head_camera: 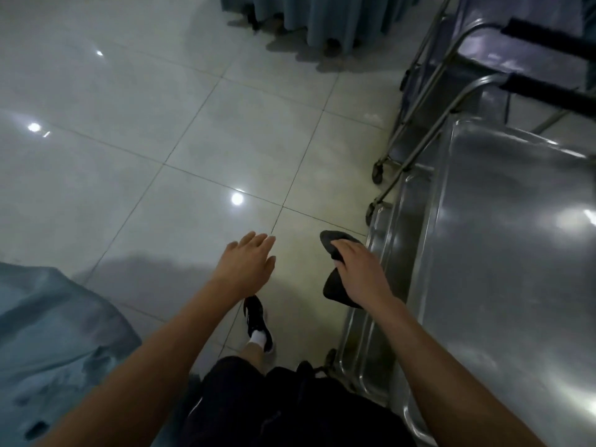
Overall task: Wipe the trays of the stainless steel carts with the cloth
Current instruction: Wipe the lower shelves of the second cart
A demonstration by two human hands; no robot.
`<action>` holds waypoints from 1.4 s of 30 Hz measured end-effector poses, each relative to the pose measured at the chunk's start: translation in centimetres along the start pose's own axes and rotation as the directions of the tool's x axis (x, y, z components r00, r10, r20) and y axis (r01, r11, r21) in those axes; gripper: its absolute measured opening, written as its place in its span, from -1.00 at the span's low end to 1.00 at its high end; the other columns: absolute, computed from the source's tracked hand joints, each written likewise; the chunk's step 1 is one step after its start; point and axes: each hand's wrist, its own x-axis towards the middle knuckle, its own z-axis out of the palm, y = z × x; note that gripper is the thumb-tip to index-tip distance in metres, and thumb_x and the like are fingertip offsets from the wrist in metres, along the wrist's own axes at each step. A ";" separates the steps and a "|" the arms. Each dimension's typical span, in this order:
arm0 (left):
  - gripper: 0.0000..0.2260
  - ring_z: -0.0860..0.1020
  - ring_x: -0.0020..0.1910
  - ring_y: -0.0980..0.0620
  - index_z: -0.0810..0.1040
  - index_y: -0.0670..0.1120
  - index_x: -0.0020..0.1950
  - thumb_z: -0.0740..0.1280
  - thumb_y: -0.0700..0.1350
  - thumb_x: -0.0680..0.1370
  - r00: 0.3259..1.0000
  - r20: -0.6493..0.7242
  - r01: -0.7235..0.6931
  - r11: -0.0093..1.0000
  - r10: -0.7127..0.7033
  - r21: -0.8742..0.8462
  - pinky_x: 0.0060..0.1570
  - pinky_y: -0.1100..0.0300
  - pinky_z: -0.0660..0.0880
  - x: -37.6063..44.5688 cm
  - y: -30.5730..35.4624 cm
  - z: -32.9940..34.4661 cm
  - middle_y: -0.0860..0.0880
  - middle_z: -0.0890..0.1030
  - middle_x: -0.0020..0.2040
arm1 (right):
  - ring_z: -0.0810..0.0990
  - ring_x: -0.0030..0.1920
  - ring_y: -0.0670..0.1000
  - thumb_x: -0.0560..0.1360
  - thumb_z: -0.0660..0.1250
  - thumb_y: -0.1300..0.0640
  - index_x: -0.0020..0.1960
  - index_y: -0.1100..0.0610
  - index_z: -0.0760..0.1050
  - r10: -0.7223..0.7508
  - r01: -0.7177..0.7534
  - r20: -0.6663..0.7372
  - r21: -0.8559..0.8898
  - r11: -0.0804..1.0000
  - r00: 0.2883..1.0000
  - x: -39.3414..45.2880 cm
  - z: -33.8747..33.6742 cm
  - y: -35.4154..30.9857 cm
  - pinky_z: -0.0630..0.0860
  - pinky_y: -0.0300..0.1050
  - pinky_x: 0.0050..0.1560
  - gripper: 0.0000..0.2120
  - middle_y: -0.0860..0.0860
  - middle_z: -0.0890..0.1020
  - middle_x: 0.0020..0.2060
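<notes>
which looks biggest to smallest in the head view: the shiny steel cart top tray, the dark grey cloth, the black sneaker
1. shiny steel cart top tray, by far the largest.
2. dark grey cloth, gripped by the right hand.
3. black sneaker; it sits farther from the camera, so this ranking is unsure.

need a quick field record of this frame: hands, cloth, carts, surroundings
left hand: left hand open, fingers spread, over the floor, holding nothing
right hand: right hand grips the dark cloth
cloth position: beside the left edge of the nearest cart's lower tray, contact unclear
nearest cart: top tray bare and shiny; lower tray juts out below it
other carts: second cart behind, black handle grips
floor: glossy tiled floor
background: blue curtain
</notes>
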 end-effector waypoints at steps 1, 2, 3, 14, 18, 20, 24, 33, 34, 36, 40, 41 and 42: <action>-0.54 0.21 0.52 -0.05 0.20 -0.05 0.54 0.09 0.05 0.66 1.000 0.011 -0.023 1.000 0.023 0.004 0.41 -0.08 0.30 1.3 -0.9 -0.4 -0.03 0.32 0.51 | 0.33 0.48 0.04 0.66 0.21 0.10 0.54 0.03 0.28 0.034 -0.034 -0.005 0.003 0.999 0.999 0.8 -0.2 -0.2 0.28 0.14 0.48 -0.55 0.01 0.37 0.50; -0.54 0.21 0.52 -0.05 0.20 -0.05 0.54 0.09 0.05 0.66 0.999 0.022 -0.043 0.999 0.042 0.007 0.42 -0.08 0.29 2.5 -1.7 -0.8 -0.03 0.32 0.51 | 0.34 0.48 0.03 0.66 0.22 0.10 0.53 0.02 0.28 0.065 -0.065 -0.009 0.003 0.998 0.998 1.6 -0.5 -0.3 0.28 0.13 0.48 -0.55 0.01 0.37 0.50; -0.54 0.21 0.52 -0.05 0.20 -0.05 0.54 0.09 0.05 0.66 0.998 0.032 -0.057 0.998 0.057 0.010 0.42 -0.08 0.29 3.7 -2.5 -1.1 -0.03 0.31 0.51 | 0.34 0.47 0.03 0.66 0.22 0.10 0.53 0.02 0.29 0.091 -0.091 -0.010 0.002 0.996 0.996 2.3 -0.6 -0.4 0.28 0.13 0.49 -0.56 0.01 0.38 0.49; -0.55 0.23 0.51 -0.06 0.23 -0.06 0.54 0.11 0.05 0.66 0.942 0.103 -0.326 0.943 0.319 0.063 0.41 -0.06 0.29 16.6 -3.7 -5.8 -0.05 0.34 0.50 | 0.39 0.44 0.11 0.65 0.21 0.13 0.51 0.08 0.32 0.384 -0.374 -0.032 0.169 0.912 0.923 7.9 -0.6 0.5 0.36 0.20 0.42 -0.57 0.09 0.43 0.46; -0.55 0.26 0.50 -0.08 0.26 -0.07 0.52 0.13 0.03 0.65 0.887 0.166 -0.449 0.888 0.430 0.097 0.38 -0.09 0.32 22.5 -0.9 -6.7 -0.06 0.36 0.49 | 0.36 0.46 0.09 0.67 0.19 0.13 0.54 0.05 0.27 0.509 -0.495 0.005 0.240 0.835 0.861 9.8 0.0 2.6 0.32 0.17 0.45 -0.55 0.06 0.39 0.48; -0.55 0.26 0.50 -0.09 0.26 -0.08 0.52 0.13 0.03 0.66 0.860 0.195 -0.499 0.859 0.472 0.119 0.38 -0.10 0.33 25.3 0.6 -7.2 -0.06 0.37 0.48 | 0.37 0.45 0.09 0.67 0.19 0.13 0.54 0.06 0.28 0.543 -0.523 0.003 0.274 0.807 0.839 11.0 0.2 4.4 0.31 0.12 0.45 -0.55 0.06 0.40 0.48; -0.55 0.24 0.51 -0.07 0.23 -0.06 0.54 0.12 0.03 0.66 0.804 0.287 -0.572 0.809 0.520 0.136 0.40 -0.08 0.31 29.5 3.0 -8.6 -0.04 0.34 0.51 | 0.36 0.45 0.11 0.67 0.17 0.14 0.55 0.06 0.26 0.628 -0.601 0.021 0.317 0.734 0.778 13.0 -0.4 7.3 0.30 0.13 0.41 -0.55 0.07 0.39 0.49; -0.55 0.31 0.45 -0.07 0.27 -0.08 0.53 0.13 0.02 0.66 0.648 0.371 -0.753 0.634 0.666 0.176 0.34 -0.05 0.36 36.7 8.2 -10.9 -0.06 0.38 0.47 | 0.30 0.48 0.09 0.67 0.16 0.14 0.55 0.04 0.23 0.745 -0.702 0.030 0.361 0.614 0.666 15.0 -1.9 8.8 0.28 0.17 0.42 -0.55 0.03 0.35 0.51; -0.56 0.31 0.45 -0.07 0.27 -0.08 0.53 0.13 0.02 0.66 0.623 0.382 -0.774 0.607 0.682 0.179 0.33 -0.05 0.36 37.6 9.0 -10.8 -0.06 0.38 0.47 | 0.30 0.49 0.09 0.67 0.15 0.14 0.55 0.03 0.23 0.765 -0.719 0.034 0.370 0.588 0.644 15.2 -1.8 8.8 0.29 0.18 0.42 -0.55 0.03 0.35 0.51; -0.56 0.30 0.46 -0.07 0.27 -0.06 0.53 0.13 0.03 0.66 0.575 0.416 -0.812 0.555 0.705 0.182 0.34 -0.04 0.34 39.4 10.2 -10.5 -0.05 0.37 0.49 | 0.32 0.48 0.10 0.67 0.16 0.13 0.54 0.04 0.25 0.803 -0.751 0.046 0.391 0.532 0.594 15.6 -1.4 8.9 0.30 0.20 0.42 -0.56 0.04 0.36 0.50; -0.56 0.31 0.46 -0.07 0.27 -0.06 0.53 0.13 0.03 0.66 0.429 0.529 -0.896 0.418 0.732 0.147 0.34 -0.04 0.35 43.0 11.5 -9.1 -0.06 0.37 0.49 | 0.32 0.48 0.12 0.66 0.17 0.16 0.54 0.05 0.26 0.878 -0.807 0.075 0.438 0.397 0.472 17.0 -0.1 8.4 0.26 0.16 0.45 -0.55 0.06 0.37 0.49; -0.55 0.30 0.47 -0.08 0.26 -0.06 0.53 0.12 0.03 0.66 0.394 0.567 -0.910 0.394 0.723 0.129 0.35 -0.04 0.35 44.1 11.6 -8.6 -0.06 0.36 0.50 | 0.32 0.48 0.12 0.65 0.18 0.18 0.53 0.06 0.27 0.892 -0.815 0.089 0.456 0.358 0.442 17.4 0.4 8.2 0.27 0.17 0.45 -0.55 0.07 0.37 0.49; -0.55 0.29 0.48 -0.08 0.25 -0.06 0.54 0.12 0.03 0.66 0.360 0.605 -0.922 0.371 0.710 0.113 0.37 -0.05 0.33 45.2 11.5 -8.1 -0.06 0.35 0.50 | 0.33 0.47 0.13 0.64 0.19 0.19 0.53 0.07 0.27 0.906 -0.819 0.098 0.477 0.320 0.411 17.8 1.2 7.9 0.29 0.18 0.43 -0.54 0.07 0.38 0.49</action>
